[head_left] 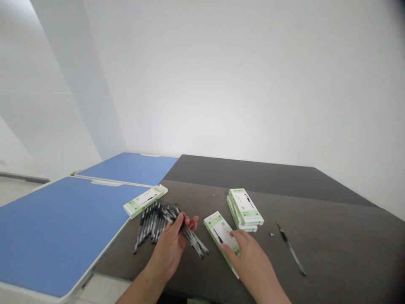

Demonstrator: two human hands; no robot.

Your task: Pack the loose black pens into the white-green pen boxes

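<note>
My left hand is shut around a bundle of black gel pens, whose tips stick out past my fingers toward the right. Beside it, a loose pile of similar pens lies on the dark tabletop. My right hand lies on a pale green and white pen box, fingers over its face; I cannot tell whether it grips the box. Farther up, a small stack of matching boxes sits beyond that hand. Another box lies behind the pile, and a lone black pen lies at the right.
The dark grey table meets two blue folding tables with white rims on the left. A tiny grey piece lies near the lone pen. White walls rise behind and to the right.
</note>
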